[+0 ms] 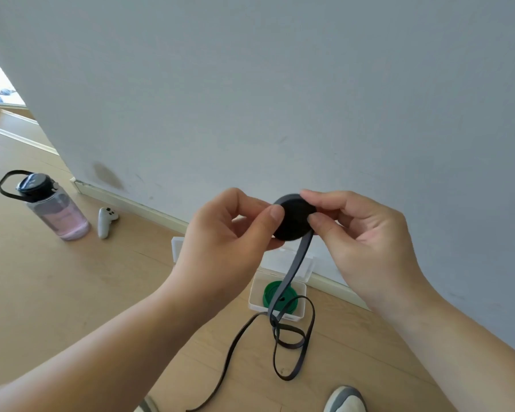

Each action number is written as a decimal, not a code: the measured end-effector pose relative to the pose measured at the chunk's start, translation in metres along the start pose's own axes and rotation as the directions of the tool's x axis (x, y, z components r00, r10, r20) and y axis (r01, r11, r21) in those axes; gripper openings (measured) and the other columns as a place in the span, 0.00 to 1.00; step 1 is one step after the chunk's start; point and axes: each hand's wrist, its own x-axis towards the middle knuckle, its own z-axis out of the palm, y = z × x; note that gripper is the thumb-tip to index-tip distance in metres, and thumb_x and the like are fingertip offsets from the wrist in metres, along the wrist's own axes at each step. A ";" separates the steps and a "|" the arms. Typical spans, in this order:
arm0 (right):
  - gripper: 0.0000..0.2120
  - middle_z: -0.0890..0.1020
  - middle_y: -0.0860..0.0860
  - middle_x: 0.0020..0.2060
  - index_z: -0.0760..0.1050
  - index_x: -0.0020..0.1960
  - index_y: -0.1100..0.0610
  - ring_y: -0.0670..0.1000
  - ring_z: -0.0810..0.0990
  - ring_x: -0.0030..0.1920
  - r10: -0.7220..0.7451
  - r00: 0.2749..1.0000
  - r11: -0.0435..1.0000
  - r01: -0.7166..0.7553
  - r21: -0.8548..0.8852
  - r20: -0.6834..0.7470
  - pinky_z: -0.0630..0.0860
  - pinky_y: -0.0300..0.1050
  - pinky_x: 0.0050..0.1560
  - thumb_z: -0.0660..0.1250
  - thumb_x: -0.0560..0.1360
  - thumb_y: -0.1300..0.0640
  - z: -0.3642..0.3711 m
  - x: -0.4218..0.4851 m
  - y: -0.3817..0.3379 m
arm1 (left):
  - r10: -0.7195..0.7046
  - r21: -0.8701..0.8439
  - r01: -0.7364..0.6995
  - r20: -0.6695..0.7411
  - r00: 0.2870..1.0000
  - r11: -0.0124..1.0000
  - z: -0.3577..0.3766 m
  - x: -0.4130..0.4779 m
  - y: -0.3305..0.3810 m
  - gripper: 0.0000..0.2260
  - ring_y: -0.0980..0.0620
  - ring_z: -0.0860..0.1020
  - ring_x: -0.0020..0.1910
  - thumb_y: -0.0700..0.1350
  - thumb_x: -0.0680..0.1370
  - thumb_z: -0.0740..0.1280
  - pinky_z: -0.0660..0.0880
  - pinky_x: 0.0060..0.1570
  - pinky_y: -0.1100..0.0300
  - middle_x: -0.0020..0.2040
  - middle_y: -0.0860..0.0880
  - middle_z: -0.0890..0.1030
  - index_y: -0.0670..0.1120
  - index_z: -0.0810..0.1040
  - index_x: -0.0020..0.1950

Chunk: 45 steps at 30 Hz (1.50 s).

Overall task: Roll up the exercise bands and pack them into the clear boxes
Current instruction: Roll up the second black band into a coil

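- Head camera view showed both hands raised in front of a pale wall (pixel 280 84), working a black exercise band (pixel 293 223) already wound into a flat, round coil.
- The left hand (pixel 220 230) pinched the coil's left edge, thumb tip on its face and the other fingers curled behind.
- The right hand (pixel 360 233) pinched the coil's right side, thumb pressed on the face and forefinger hooked over the top edge.
- A loose tail (pixel 298 263) of the same band hung from the coil's lower right edge between the two hands, crossed over the clear box (pixel 254 304) below, and lay in slack loops on the wood floor (pixel 72 292), with one strand running to the bottom edge of the frame.
- The clear box sat open on the floor near the foot of the wall, directly beneath the hands, and held a green band (pixel 268 295) rolled into a coil.
- Just behind it lay another clear plastic piece (pixel 305 264), partly hidden by the hands; whether lid or second box could not be told.
- Well apart to the left, a water bottle (pixel 57 209) with a black cap and carry loop stood upright, pinkish liquid in its lower part.
- A white controller (pixel 106 221) lay just beside the bottle.
- The toe of a grey-and-white shoe (pixel 344 399) showed at the bottom edge.
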 end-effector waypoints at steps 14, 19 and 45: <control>0.11 0.88 0.46 0.42 0.84 0.49 0.48 0.48 0.87 0.45 0.011 1.000 1.000 -0.012 -0.027 -0.024 0.84 0.46 0.53 0.77 0.73 0.64 -0.003 0.003 0.001 | 0.143 0.168 -0.137 -0.028 0.989 0.976 -0.007 0.005 0.001 0.12 0.56 0.86 0.47 0.36 0.74 0.77 0.84 0.50 0.55 0.44 0.55 0.87 0.51 0.84 0.50; 0.18 0.89 0.48 0.46 0.84 0.55 0.45 0.51 0.88 0.50 0.050 0.999 0.996 -0.051 0.072 0.023 0.83 0.53 0.57 0.74 0.75 0.67 -0.001 0.001 0.001 | 0.106 -0.043 -0.109 -0.064 0.992 0.993 -0.007 0.005 0.000 0.11 0.45 0.86 0.51 0.33 0.77 0.73 0.84 0.53 0.49 0.47 0.47 0.87 0.49 0.84 0.51; 0.09 0.89 0.52 0.42 0.84 0.47 0.53 0.55 0.88 0.45 0.119 0.990 0.978 -0.104 0.182 -0.076 0.84 0.54 0.55 0.76 0.72 0.66 -0.003 0.003 -0.002 | 0.043 -0.223 -0.054 -0.052 0.998 0.973 0.002 0.001 0.004 0.07 0.48 0.88 0.48 0.32 0.80 0.69 0.85 0.46 0.55 0.50 0.48 0.87 0.43 0.79 0.52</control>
